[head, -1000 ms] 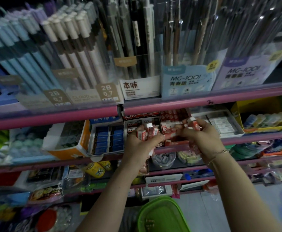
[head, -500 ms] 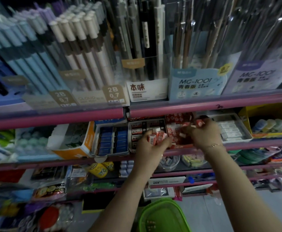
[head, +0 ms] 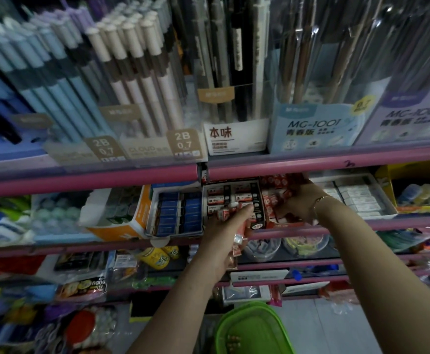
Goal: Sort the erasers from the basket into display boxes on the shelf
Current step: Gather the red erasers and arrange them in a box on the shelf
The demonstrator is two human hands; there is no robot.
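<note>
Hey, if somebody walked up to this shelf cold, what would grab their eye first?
Probably the two hands at the middle shelf: the left hand grips a bunch of red-and-white erasers, while the right hand reaches into the red display box. Above, rows of mechanical pencils fill the top shelf, and a green basket sits at the bottom.

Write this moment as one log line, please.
left hand: grips red erasers | right hand: reaching into red display box | green basket: below
</note>
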